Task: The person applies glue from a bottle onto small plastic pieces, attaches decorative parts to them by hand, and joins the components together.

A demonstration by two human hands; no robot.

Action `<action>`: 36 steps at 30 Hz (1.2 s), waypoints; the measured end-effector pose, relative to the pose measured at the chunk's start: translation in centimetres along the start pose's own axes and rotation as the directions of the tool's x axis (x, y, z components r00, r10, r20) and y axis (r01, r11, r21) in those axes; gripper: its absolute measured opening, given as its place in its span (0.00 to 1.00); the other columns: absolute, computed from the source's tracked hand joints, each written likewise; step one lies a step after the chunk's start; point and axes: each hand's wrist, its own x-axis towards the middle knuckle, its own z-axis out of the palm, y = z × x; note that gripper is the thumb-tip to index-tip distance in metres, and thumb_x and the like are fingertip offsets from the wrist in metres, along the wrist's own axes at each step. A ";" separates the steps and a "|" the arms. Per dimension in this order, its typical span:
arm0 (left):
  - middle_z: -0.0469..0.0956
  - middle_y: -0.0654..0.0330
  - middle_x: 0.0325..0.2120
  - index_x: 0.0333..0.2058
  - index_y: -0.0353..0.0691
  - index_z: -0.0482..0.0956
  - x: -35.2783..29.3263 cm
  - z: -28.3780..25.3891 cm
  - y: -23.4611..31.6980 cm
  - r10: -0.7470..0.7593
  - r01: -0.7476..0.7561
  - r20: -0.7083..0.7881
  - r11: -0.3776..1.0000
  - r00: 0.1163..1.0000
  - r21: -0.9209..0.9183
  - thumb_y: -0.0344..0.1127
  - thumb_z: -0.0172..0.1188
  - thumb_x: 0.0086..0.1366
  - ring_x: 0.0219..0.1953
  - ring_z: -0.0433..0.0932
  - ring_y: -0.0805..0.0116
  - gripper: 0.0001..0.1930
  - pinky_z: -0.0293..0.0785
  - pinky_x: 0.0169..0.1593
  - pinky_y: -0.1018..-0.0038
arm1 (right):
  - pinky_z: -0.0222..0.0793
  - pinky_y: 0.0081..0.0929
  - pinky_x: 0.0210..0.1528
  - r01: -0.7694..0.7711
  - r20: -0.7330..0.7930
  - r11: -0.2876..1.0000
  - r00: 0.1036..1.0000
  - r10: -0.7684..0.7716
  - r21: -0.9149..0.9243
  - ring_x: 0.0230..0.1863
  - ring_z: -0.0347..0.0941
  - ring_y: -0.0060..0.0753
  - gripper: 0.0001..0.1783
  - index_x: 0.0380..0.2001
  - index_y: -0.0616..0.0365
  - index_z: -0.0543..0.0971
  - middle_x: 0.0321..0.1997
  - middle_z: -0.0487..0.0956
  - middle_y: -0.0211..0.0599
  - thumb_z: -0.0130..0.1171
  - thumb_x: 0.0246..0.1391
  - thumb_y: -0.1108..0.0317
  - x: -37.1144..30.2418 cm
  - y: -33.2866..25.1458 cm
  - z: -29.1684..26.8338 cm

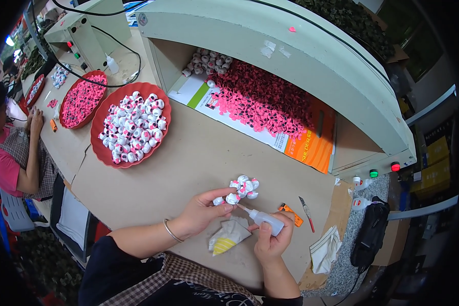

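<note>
My left hand (200,211) pinches a small white ball-shaped piece with pink parts (232,199) between thumb and fingertips. In my right hand (274,242) is a translucent white squeeze bottle (268,222), tilted so that its thin nozzle points at that piece. Whether the tip touches it I cannot tell. Just beyond my fingers lies a small cluster of similar white-and-pink pieces (247,186) on the brown tabletop (188,158). Under the bottle is a crumpled pale cloth with a yellow striped patch (225,245).
A red scalloped tray (95,140) holds many white-and-pink pieces; another (62,118) holds pink ones. Pink and white pieces fill the pale green cabinet (392,133). At right lie an orange lighter (290,214), a craft knife (306,214) and a folded cloth (325,250). A co-worker (15,158) sits left.
</note>
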 end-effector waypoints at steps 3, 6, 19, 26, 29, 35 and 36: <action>0.71 0.62 0.38 0.48 0.39 0.67 0.1 0.0 -0.3 0.024 -0.024 0.008 1.000 1.000 0.009 0.26 0.52 0.57 0.39 0.71 0.76 0.18 0.71 0.39 0.81 | 0.75 0.21 0.23 -0.024 -0.027 0.999 0.999 0.025 0.036 0.27 0.67 0.27 0.12 0.33 0.67 0.62 0.34 0.60 0.42 0.50 0.48 0.71 0.3 -0.5 0.1; 0.71 0.63 0.37 0.48 0.39 0.66 0.1 -0.4 -0.4 0.029 -0.029 0.046 1.000 0.999 -0.011 0.27 0.52 0.57 0.38 0.70 0.76 0.19 0.70 0.39 0.80 | 0.75 0.22 0.26 -0.149 -0.098 0.947 0.978 0.183 0.286 0.30 0.69 0.29 0.12 0.35 0.66 0.61 0.36 0.61 0.40 0.49 0.49 0.73 1.2 -1.4 -0.2; 0.68 0.62 0.39 0.51 0.39 0.61 -0.1 -0.5 0.1 -0.023 0.030 0.076 0.995 0.997 -0.100 0.28 0.51 0.57 0.40 0.68 0.75 0.21 0.67 0.40 0.79 | 0.69 0.25 0.29 0.013 0.083 0.866 0.996 0.033 -0.500 0.29 0.73 0.32 0.08 0.32 0.63 0.70 0.33 0.70 0.37 0.50 0.45 0.76 14.0 7.5 -0.5; 0.70 0.62 0.39 0.49 0.40 0.64 -0.1 -1.1 0.2 0.030 -0.026 0.068 0.998 0.997 -0.054 0.28 0.50 0.58 0.39 0.70 0.75 0.19 0.69 0.40 0.79 | 0.67 0.39 0.34 0.176 0.307 0.540 0.938 0.163 -0.823 0.34 0.69 0.48 0.11 0.32 0.62 0.71 0.38 0.67 0.43 0.55 0.41 0.72 15.4 8.4 0.5; 0.71 0.62 0.39 0.48 0.40 0.66 0.0 -0.8 0.0 0.082 -0.083 0.102 0.996 0.991 0.014 0.27 0.50 0.58 0.38 0.71 0.75 0.17 0.70 0.39 0.80 | 0.67 0.36 0.30 0.211 0.287 0.500 0.955 0.080 -0.840 0.30 0.70 0.44 0.09 0.30 0.62 0.71 0.35 0.68 0.42 0.54 0.42 0.73 14.3 8.8 -1.3; 0.70 0.61 0.40 0.47 0.39 0.65 -0.2 -1.5 -0.5 0.159 -0.174 0.146 0.980 0.976 0.094 0.27 0.50 0.58 0.39 0.71 0.74 0.16 0.70 0.40 0.78 | 0.63 0.14 0.19 -0.626 0.179 0.778 0.760 0.625 -0.059 0.19 0.67 0.17 0.04 0.27 0.61 0.72 0.22 0.73 0.30 0.53 0.46 0.73 8.7 0.5 -1.4; 0.70 0.61 0.40 0.47 0.38 0.65 -0.1 -1.1 -0.5 0.163 -0.189 0.188 0.974 0.969 0.129 0.26 0.49 0.58 0.40 0.71 0.74 0.16 0.71 0.40 0.78 | 0.63 0.13 0.18 -0.613 0.239 0.789 0.774 0.587 0.045 0.19 0.67 0.17 0.04 0.27 0.61 0.72 0.22 0.72 0.30 0.54 0.46 0.73 6.9 -0.6 -2.0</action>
